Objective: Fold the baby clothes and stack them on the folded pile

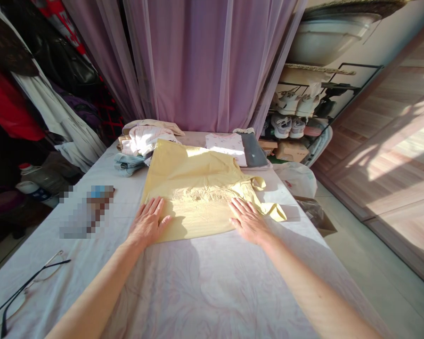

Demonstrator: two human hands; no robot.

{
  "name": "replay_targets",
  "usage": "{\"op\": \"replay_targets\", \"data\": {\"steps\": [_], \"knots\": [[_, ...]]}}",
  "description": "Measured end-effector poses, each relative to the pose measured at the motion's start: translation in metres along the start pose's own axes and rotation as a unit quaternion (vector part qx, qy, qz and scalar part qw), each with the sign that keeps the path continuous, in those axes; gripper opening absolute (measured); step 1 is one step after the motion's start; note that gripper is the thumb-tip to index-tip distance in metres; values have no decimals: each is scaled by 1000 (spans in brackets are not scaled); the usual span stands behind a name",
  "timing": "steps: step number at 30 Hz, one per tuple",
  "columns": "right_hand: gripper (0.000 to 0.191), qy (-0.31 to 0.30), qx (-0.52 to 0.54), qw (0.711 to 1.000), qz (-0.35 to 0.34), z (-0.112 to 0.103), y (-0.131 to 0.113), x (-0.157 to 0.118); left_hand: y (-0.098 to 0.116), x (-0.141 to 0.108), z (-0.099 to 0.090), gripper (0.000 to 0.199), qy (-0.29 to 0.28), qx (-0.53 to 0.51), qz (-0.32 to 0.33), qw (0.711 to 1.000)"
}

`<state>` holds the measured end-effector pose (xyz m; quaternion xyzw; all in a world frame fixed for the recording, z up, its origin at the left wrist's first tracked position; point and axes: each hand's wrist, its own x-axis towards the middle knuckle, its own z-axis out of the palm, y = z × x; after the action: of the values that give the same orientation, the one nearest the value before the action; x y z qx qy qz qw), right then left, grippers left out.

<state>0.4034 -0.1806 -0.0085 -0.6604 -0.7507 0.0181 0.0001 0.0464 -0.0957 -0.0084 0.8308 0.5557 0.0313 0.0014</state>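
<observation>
A pale yellow garment [191, 176] with thin straps lies spread on the cloth-covered table or bed [212, 287]. Its straps [273, 211] trail off to the right, and a gathered, wrinkled band runs across its middle. My left hand [149, 222] rests flat on the garment's near left edge, fingers stretched out. On the right side, my right hand [246, 219] lies flat near the base of the straps, fingers also extended. Neither hand grips anything.
Behind the garment sit a heap of clothes [150, 137] and folded pieces, a white patterned one [228, 146] and a grey one [251, 149]. Eyeglasses [24, 287] lie at the near left, below a pixelated item [99, 202]. Shoes [286, 125] stand on a rack at right.
</observation>
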Motion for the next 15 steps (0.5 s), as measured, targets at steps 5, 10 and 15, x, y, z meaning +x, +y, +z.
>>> {"op": "replay_targets", "data": {"steps": [5, 10, 15], "knots": [[59, -4, -3, 1000, -2, 3, 0, 3, -14, -5, -3, 67, -24, 16, -37, 999], [57, 14, 2, 1000, -11, 7, 1, 4, -30, -8, -12, 66, -58, 15, -74, 995], [57, 10, -3, 1000, 11, -1, -6, 4, -24, -6, -31, 71, -33, 34, -175, 983]]}}
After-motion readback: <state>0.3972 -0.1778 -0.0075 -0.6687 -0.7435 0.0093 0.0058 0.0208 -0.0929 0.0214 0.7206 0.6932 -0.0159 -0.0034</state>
